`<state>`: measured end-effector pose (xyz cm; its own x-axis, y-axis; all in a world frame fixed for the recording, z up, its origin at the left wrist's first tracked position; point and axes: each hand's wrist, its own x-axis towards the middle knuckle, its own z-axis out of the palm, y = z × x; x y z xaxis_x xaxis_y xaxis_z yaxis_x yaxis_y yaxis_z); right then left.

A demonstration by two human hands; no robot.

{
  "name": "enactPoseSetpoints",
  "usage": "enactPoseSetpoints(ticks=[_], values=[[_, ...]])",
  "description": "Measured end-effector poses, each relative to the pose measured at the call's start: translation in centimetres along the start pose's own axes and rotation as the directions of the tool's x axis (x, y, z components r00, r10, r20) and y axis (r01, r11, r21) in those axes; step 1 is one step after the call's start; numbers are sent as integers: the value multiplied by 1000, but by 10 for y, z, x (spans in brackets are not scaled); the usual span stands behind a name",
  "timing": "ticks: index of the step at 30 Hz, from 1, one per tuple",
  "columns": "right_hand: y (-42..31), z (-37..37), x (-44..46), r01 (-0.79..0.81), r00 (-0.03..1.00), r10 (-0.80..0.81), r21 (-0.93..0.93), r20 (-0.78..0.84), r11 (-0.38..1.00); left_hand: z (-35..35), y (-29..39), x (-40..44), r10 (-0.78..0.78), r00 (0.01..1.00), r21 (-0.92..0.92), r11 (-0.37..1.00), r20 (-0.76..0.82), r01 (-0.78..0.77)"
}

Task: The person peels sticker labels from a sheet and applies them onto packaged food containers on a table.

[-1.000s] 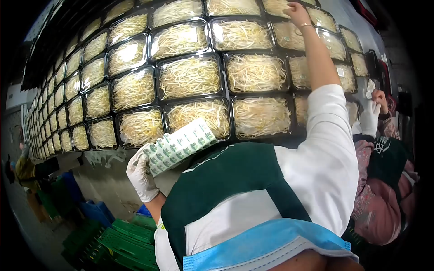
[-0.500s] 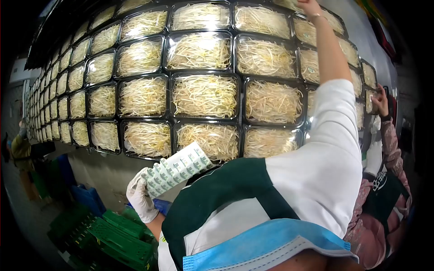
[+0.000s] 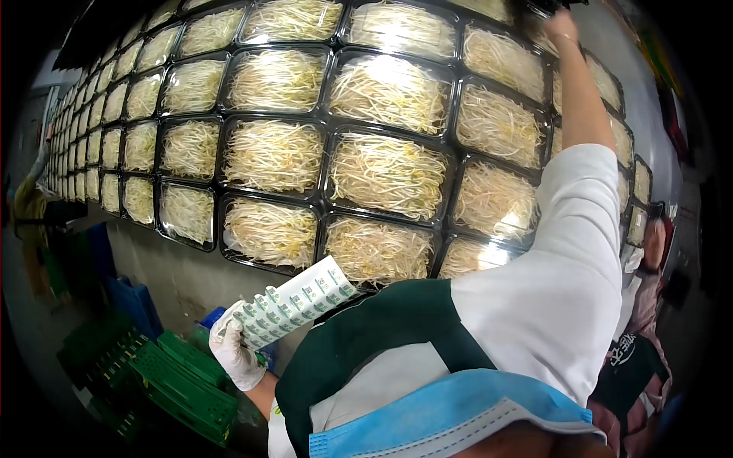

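Note:
My left hand (image 3: 234,349), in a white glove, is closed around one end of a sheet of green-and-white stickers (image 3: 294,304). Some stickers curl up along its upper edge. Beyond the sheet lie rows of black trays of bean sprouts (image 3: 388,168) under clear lids, packed edge to edge. My right arm stretches far across them, and my right hand (image 3: 561,29) is at the top edge of the view beside a dark object (image 3: 544,8). Its fingers are too hidden to read, and whether it grips that object I cannot make out.
Green crates (image 3: 183,385) and a blue crate (image 3: 134,305) stand on the floor at lower left. A co-worker in a pink sleeve and dark apron (image 3: 630,366) is close on my right, with a hand (image 3: 654,243) near the trays. Another person (image 3: 30,210) is at far left.
My view has turned, so the trays sit further right and tilt more. My right hand has moved slightly right, where a dark object now shows. My left hand still holds the sticker sheet.

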<state>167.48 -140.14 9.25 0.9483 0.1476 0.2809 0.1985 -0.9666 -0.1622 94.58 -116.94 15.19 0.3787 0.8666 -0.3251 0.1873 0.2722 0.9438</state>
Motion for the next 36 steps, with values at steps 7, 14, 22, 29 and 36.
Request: enactPoseSetpoints(ticks=[7, 14, 22, 29, 36], values=[[-147, 49, -1, 257, 966, -232, 433, -111, 864, 10, 18, 6, 15, 998, -23, 1000, -62, -16], [-148, 42, -50, 354, 836, -358, -90, -415, 931, 17, 32, 24, -7, 1000, 51, 999, 21, 6], [-192, -30, -115, 499, 709, -705, 718, -15, 486, 37, 51, 93, 148, 886, 5, 986, 439, -167], [-292, -182, -415, 712, 248, -968, 685, -37, 156, 25, 35, 94, 233, 823, -331, 942, 519, -58], [-330, -200, -483, 859, 445, -867, 380, -226, 342, -12, 39, 97, 203, 761, -365, 930, 616, 48]])
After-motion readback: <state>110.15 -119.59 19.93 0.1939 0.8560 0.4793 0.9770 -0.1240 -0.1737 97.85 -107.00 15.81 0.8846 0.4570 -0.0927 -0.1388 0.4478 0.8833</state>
